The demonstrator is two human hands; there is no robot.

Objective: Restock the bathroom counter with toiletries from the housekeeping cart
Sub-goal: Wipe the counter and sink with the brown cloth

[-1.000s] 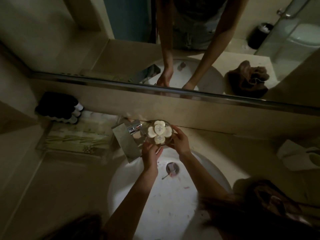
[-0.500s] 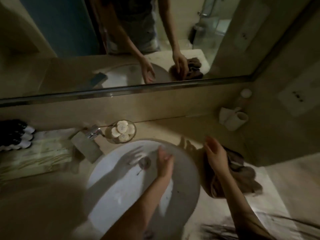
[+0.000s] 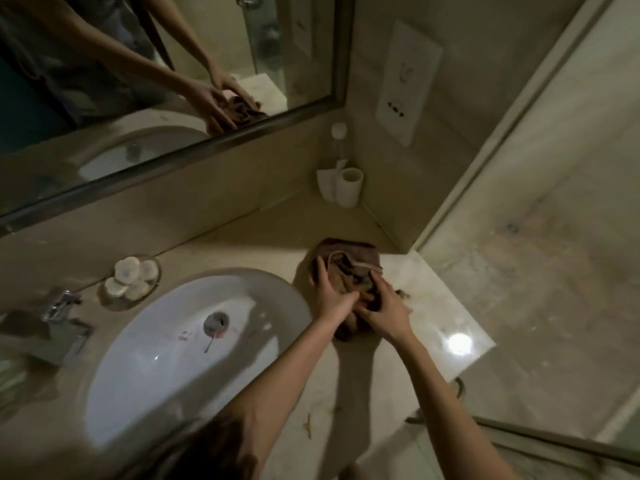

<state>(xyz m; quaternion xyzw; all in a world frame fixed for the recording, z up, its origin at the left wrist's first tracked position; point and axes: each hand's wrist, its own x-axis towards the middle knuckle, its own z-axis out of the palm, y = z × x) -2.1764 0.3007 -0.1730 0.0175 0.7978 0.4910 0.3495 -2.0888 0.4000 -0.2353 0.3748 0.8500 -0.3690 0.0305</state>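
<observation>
Left hand [image 3: 329, 294]: fingers spread over the left edge of the brown towel [image 3: 349, 258].
Right hand [image 3: 386, 315]: fingers curled into the towel's folds.
Soap dish [image 3: 133, 282]: on the tabletop [image 3: 433, 306] behind the sink [image 3: 173, 341], well apart from the hands.
Risk: a loose fold could trail into the sink if the towel is lifted unevenly.

- Left forearm [image 3: 277, 375]: bare, rising from 6 o'clock and slanting toward 1 o'clock, wrist straight.
- Left hand [image 3: 330, 292]: palm down on the brown cloth [image 3: 349, 258], fingers [image 3: 320, 271] stretched and spread toward 12 o'clock.
- Right forearm [image 3: 443, 386]: bare, entering from 5 o'clock and angled toward 11 o'clock.
- Right hand [image 3: 386, 315]: just beside the left at its 4 o'clock, thumbs nearly touching, fingers bent with tips sunk into the cloth's folds.
</observation>
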